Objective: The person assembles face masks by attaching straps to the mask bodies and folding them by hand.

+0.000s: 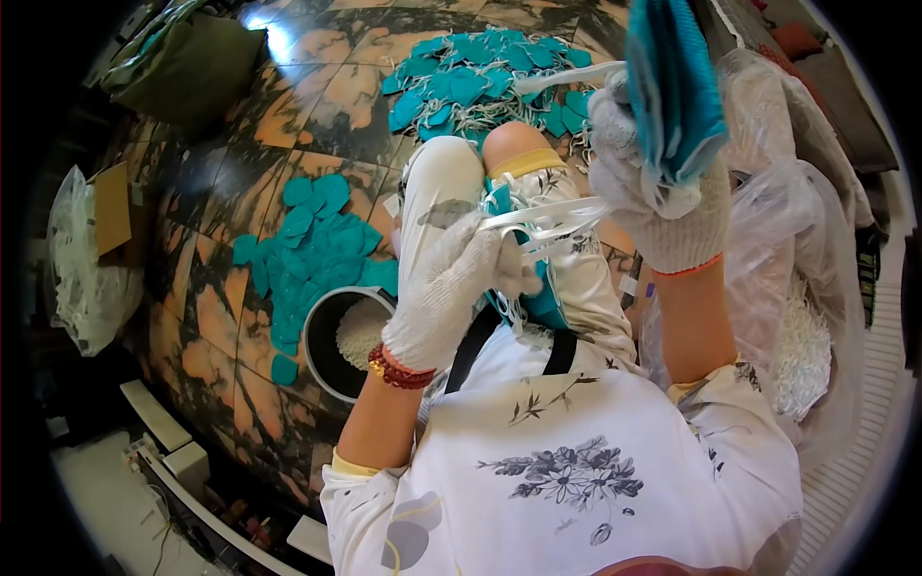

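My right hand [648, 187], in a white knitted glove, is raised at the upper right and closed round teal fabric pieces [672, 91] and white cords. Lower and to the left, my left hand [456, 274], gloved too, pinches the other part of the white cords [557, 219], which stretch between both hands. More teal pieces [545, 298] with white ties lie on my lap beneath and beside my left hand; part of them is hidden by it.
Flat teal pieces [322, 240] lie on the marble floor at the left, beside a dark round container [322, 360] of pale grains. A pile of corded teal pieces [471, 82] lies ahead. Clear plastic bags [768, 259] stand right; a green bag [187, 72] sits upper left.
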{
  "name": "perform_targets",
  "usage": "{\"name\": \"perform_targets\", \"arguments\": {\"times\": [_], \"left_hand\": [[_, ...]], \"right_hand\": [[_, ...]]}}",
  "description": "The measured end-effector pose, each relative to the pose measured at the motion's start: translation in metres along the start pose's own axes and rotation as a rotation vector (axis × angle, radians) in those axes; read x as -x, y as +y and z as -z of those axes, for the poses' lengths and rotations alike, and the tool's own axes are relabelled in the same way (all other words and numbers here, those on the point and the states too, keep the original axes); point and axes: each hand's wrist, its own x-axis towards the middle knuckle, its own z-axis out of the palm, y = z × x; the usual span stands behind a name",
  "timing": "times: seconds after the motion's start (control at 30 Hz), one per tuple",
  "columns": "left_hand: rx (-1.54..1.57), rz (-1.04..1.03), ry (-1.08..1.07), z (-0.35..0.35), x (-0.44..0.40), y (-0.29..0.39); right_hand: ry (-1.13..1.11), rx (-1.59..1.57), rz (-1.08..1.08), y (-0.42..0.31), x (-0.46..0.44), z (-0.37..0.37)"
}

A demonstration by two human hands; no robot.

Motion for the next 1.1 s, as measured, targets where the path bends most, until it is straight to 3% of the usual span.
{"name": "perform_targets", "arguments": {"times": [0.07,0.13,0.17,0.23,0.3,0.33,0.43,0.5,0.6,0.67,0.73,0.77,0.87,1.0,1.03,1.07,1.1], "left_hand": [[0.114,0.042,-0.016,0.005,-0.001,-0.005],[-0.005,0.123,0.004,0.004,0.005,0.002],[-0.094,0.143,-0.025,0.012,0.007,0.003],[-0.204,0.169,-0.052,0.025,0.014,-0.002],[-0.014,0.214,0.034,0.027,0.021,-0.002],[0.081,0.236,0.077,0.029,0.022,-0.002],[-0.217,0.125,0.107,0.026,0.023,0.008],[-0.54,-0.025,0.128,0.019,0.025,0.013],[-1.001,-0.311,-0.004,0.021,0.029,0.022],[-1.084,-0.41,-0.096,0.027,0.029,0.01],[-1.202,-0.453,-0.135,0.029,0.031,0.003],[-1.192,-0.302,-0.17,0.035,0.033,0.001],[-1.054,-0.31,-0.305,0.029,0.041,-0.001],[-0.872,-0.183,-0.479,0.028,0.054,-0.007],[-1.061,-0.114,-0.597,0.028,0.061,-0.001],[-1.057,-0.138,-0.633,0.033,0.069,0.0],[-1.054,-0.164,-0.67,0.037,0.077,0.001]], "right_hand": [[0.234,-0.04,0.051,0.002,0.003,-0.014],[0.175,-0.023,0.067,-0.001,0.003,-0.013],[-0.048,0.035,0.049,-0.012,0.001,0.002],[-0.194,0.089,-0.015,-0.032,0.0,0.02],[-0.301,0.14,-0.102,-0.046,0.0,0.033],[-0.187,0.235,-0.114,-0.043,0.011,0.034],[0.125,0.61,-0.289,-0.034,0.032,0.008],[0.094,0.936,-0.434,-0.02,0.03,-0.013],[-0.261,1.163,-0.55,0.005,0.032,-0.01],[-0.73,1.787,-0.431,0.021,0.04,0.003],[-0.604,1.664,-0.441,0.015,0.04,-0.009],[-0.545,1.601,-0.449,0.013,0.042,-0.013],[-0.514,1.266,-0.461,0.014,0.05,-0.012],[-0.457,0.714,-0.699,0.024,0.07,-0.004],[-0.524,0.924,-0.627,0.018,0.071,-0.015],[-0.392,0.786,-0.849,0.015,0.075,-0.025],[-0.529,0.898,-0.797,0.01,0.076,-0.027]]}}
